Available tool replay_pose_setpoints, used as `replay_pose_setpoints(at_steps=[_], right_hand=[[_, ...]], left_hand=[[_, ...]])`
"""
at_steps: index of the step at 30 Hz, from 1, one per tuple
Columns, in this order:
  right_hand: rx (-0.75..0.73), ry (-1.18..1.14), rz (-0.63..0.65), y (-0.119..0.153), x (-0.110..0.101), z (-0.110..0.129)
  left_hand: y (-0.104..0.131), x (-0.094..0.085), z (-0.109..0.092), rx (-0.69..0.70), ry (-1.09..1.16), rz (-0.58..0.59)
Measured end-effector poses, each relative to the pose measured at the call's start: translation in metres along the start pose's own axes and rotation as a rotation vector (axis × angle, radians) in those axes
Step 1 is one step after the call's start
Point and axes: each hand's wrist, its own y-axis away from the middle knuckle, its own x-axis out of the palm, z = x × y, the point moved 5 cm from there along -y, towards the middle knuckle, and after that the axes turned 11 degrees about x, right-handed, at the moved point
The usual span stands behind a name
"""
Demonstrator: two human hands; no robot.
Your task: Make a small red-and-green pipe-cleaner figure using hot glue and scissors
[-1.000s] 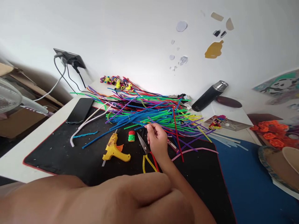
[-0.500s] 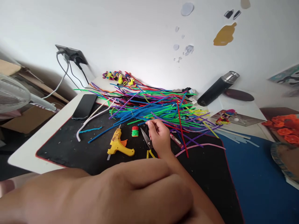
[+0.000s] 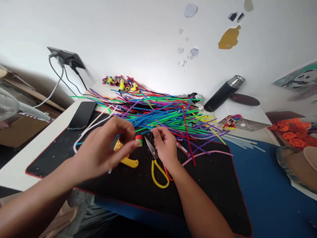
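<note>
My left hand (image 3: 106, 148) is raised over the yellow glue gun (image 3: 130, 162), its fingers curved and apart with nothing between them. Just beyond its fingertips a small red and green wrapped piece (image 3: 139, 140) stands on the black mat (image 3: 198, 185). My right hand (image 3: 164, 143) is closed in a pinch beside the scissors (image 3: 159, 175), which have yellow handles; whatever its fingertips hold is too small to make out. Behind both hands lies a wide pile of coloured pipe cleaners (image 3: 158, 115).
A black phone (image 3: 82, 115) lies at the left, a black flask (image 3: 224, 93) at the back right. Small figures (image 3: 120, 83) sit by the wall, another figure (image 3: 232, 122) at the right. A fan (image 3: 22, 107) stands far left, orange pieces (image 3: 289, 132) far right.
My left arm, large in the foreground before, has drawn back, and my left hand has come in over the glue gun. The scissors' handles are uncovered. My right hand keeps its pinch; the view has shifted slightly.
</note>
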Motion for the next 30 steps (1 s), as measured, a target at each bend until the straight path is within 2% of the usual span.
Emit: replay_pose_setpoints(at_steps=[2, 4, 7, 12, 17, 25, 30], right_hand=[[-0.007, -0.006, -0.010, -0.001, -0.001, -0.002], [-0.012, -0.010, -0.014, -0.002, -0.002, -0.003], [-0.014, -0.014, -0.017, -0.001, -0.003, -0.003], [-0.013, 0.020, -0.014, 0.001, -0.002, -0.001], [-0.015, 0.028, -0.009, 0.000, 0.000, -0.003], [-0.024, 0.044, -0.008, 0.001, 0.001, -0.002], [-0.034, 0.062, -0.005, 0.003, 0.002, -0.001]], left_hand=[[-0.008, 0.011, 0.032, -0.021, -0.007, 0.091], [-0.005, 0.019, 0.057, -0.015, -0.102, 0.162], [0.007, 0.030, 0.072, 0.090, -0.216, 0.225], [0.014, 0.050, 0.070, 0.226, -0.333, 0.290], [0.009, 0.068, 0.067, 0.240, -0.412, 0.376], [0.002, 0.075, 0.065, 0.221, -0.455, 0.458], [0.000, 0.082, 0.069, 0.215, -0.445, 0.467]])
